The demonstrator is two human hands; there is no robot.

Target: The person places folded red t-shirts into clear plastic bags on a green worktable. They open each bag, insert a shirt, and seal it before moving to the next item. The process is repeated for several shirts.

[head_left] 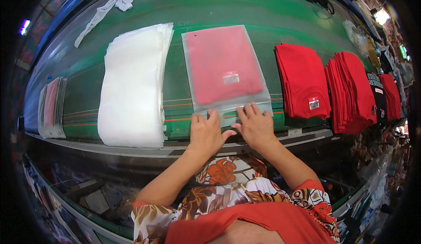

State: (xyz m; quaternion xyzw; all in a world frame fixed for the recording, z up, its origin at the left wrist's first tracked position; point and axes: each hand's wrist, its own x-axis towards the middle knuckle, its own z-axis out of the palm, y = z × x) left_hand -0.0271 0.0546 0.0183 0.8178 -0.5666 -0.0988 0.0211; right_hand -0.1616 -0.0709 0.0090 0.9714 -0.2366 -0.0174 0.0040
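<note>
Flat on the green table (pixel 263 7) in front of me lies a frosted plastic bag (pixel 258 98) with a handle slot along its near end. Through it shows a folded red T-shirt (pixel 221 62) with a small label near its collar. My left hand (pixel 205 132) grips the near left edge of the bag with curled fingers. At the near right edge, my right hand (pixel 255 128) has its fingers bent over the bag. Both thumbs point inward and almost meet below the handle slot. The undersides of the fingers are hidden.
A tall stack of white frosted bags (pixel 131 84) lies left of me. Beyond it is a small pile of filled bags (pixel 52 108). To the right are folded red shirts (pixel 302 77), more red shirts (pixel 351 90) and a black shirt (pixel 376 92). White cloth (pixel 103 15) lies far left.
</note>
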